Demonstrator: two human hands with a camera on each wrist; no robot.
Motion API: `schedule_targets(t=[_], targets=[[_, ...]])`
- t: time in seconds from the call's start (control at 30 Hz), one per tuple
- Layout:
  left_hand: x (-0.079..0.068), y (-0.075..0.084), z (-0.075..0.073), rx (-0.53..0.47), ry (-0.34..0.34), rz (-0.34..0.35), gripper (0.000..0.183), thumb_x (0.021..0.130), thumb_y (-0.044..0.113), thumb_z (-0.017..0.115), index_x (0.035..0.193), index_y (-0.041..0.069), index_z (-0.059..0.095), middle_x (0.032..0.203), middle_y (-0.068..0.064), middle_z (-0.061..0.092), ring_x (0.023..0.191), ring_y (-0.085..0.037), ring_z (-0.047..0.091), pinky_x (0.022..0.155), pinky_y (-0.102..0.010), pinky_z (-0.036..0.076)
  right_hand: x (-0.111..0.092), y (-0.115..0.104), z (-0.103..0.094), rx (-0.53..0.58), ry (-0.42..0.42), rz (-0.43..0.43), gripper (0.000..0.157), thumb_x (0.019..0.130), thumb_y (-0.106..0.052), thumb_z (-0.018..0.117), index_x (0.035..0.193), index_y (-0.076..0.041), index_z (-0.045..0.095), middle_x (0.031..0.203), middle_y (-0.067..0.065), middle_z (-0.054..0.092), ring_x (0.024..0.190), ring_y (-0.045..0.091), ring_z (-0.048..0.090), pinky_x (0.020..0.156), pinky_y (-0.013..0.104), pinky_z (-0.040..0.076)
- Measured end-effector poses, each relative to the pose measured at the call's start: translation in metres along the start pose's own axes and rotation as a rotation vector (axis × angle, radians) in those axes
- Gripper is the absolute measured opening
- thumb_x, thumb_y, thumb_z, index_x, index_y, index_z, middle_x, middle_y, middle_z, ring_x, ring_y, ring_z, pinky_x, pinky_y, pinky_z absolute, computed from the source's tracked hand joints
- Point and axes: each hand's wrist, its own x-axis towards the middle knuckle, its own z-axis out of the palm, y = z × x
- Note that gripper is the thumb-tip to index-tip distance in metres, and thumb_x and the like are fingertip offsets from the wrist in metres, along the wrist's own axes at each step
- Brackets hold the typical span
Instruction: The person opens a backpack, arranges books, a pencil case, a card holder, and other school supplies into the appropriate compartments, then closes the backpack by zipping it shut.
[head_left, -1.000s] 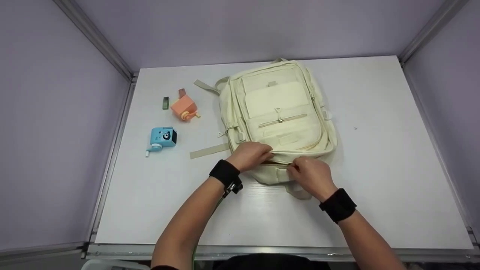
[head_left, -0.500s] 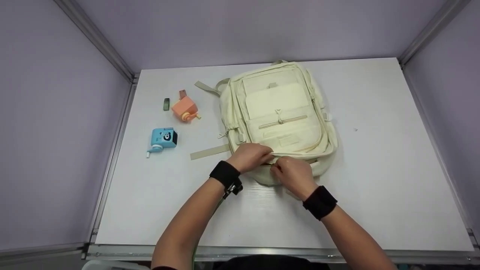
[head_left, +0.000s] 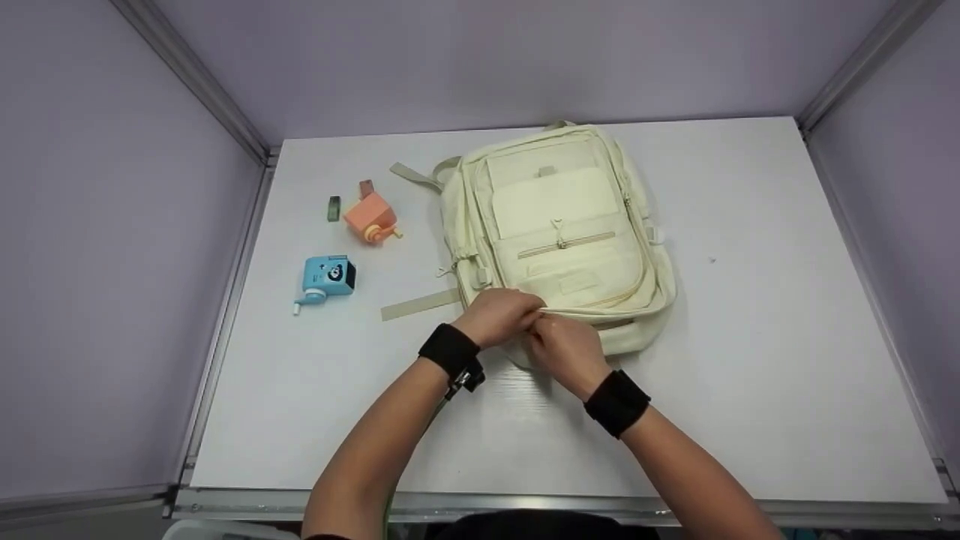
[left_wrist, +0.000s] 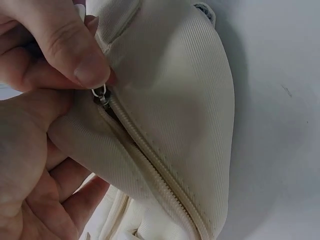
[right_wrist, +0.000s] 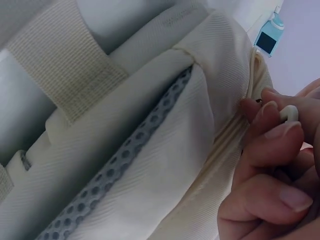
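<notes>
A cream backpack (head_left: 555, 202) lies on the table, its lower end towards me. My left hand (head_left: 499, 315) grips the fabric at that end; in the left wrist view, cloth runs between its thumb and fingers. Right against it, my right hand (head_left: 566, 349) pinches a zipper pull (left_wrist: 98, 91), whose pale tip shows between the fingers in the right wrist view. From the metal slider (left_wrist: 103, 100), two rows of zipper teeth (left_wrist: 157, 172) run side by side across the cloth. The hands cover the slider in the head view.
Left of the backpack lie an orange crank pencil sharpener (head_left: 371, 216), a blue one (head_left: 328, 275), a dark green block (head_left: 334, 208) and a reddish block (head_left: 366, 188). A loose strap (head_left: 418, 305) sticks out leftward. Purple panels (head_left: 480, 67) stand around the table.
My right hand has moved left along the zipper until it meets my left hand, and the dark gap between them is no longer visible. The left hand has stayed in place.
</notes>
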Motion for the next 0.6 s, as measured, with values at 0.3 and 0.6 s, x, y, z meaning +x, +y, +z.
schedule_targets(t=[0.3, 0.6], targets=[[-0.029, 0.004, -0.005, -0.158, 0.169, -0.109, 0.026, 0.104, 0.025, 0.06, 0.126, 0.018, 0.072, 0.12, 0.003, 0.071, 0.106, -0.014, 0.067, 0.088, -0.033, 0.054, -0.001, 0.002, 0.0, 0.01, -0.019, -0.007, 0.032, 0.094, -0.016, 0.071, 0.065, -0.019, 0.057, 0.063, -0.003, 0.056, 0.053, 0.015, 0.053, 0.049, 0.039, 0.046], [-0.067, 0.006, 0.014, -0.416, 0.24, -0.333, 0.035, 0.104, 0.032, 0.06, 0.077, 0.013, 0.072, 0.063, 0.007, 0.059, 0.055, -0.008, 0.049, 0.054, -0.027, 0.04, 0.004, 0.004, 0.001, 0.014, -0.007, -0.001, 0.023, 0.095, -0.021, 0.075, 0.072, -0.017, 0.069, 0.064, -0.003, 0.056, 0.053, 0.012, 0.05, 0.049, 0.033, 0.042]])
